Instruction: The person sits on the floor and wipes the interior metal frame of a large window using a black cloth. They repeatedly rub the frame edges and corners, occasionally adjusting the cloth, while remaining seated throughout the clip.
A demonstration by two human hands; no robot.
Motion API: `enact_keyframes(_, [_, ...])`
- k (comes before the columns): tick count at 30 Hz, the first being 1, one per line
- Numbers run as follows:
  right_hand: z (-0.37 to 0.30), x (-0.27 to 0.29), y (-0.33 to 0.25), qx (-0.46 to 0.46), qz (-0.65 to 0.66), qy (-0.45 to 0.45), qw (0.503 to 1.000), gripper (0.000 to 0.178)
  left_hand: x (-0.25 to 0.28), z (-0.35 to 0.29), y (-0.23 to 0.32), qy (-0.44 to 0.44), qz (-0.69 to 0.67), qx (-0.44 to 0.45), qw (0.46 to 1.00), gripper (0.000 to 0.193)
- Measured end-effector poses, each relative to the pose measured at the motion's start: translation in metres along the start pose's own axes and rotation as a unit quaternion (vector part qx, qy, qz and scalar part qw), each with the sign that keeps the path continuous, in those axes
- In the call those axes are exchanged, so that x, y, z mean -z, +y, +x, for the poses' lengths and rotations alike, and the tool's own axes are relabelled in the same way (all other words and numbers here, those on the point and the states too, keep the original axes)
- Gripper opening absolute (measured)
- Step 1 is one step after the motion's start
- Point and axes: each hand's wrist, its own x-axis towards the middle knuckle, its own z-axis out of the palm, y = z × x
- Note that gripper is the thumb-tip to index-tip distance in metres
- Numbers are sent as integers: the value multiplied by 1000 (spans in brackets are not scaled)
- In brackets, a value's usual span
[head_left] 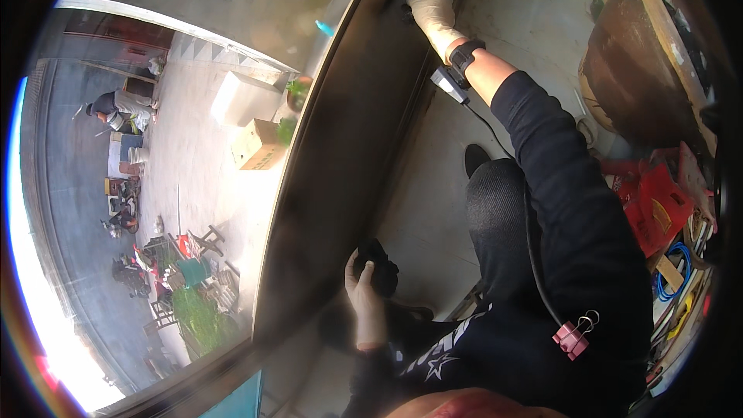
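Gripping a small black thing [408,6], the pale-gloved right hand [433,11] curls tight at the far end of the dark panel [337,139]. Nearer, to the left, the pale-gloved left hand [365,298] pinches a bunched black cloth [381,269] beside the panel. A red bag [654,201] sits at right.

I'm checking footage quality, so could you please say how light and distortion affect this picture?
Head view: glare whites out the lower left, with colour fringes; the white box nearly washes out; the panel lies in shade; the black thing at the left hand shows little detail; fisheye bends the white bar.
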Motion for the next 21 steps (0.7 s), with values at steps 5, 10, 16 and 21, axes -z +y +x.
enact_keyframes(5, [-21,20,4,-75,-42,-175,981,27,12,-15,25,-73,-17,-29,997,41])
enact_keyframes(10, [-59,42,-21,-40,131,-306,942,14,14,-29,32,-125,15,-75,989,42])
enact_keyframes(16, [-158,48,-25,-62,259,-478,837,6,21,-72,30,-104,16,-122,987,41])
enact_keyframes(21, [-323,32,37,323,-291,-576,692,17,29,-82,30,-78,-40,-120,989,40])
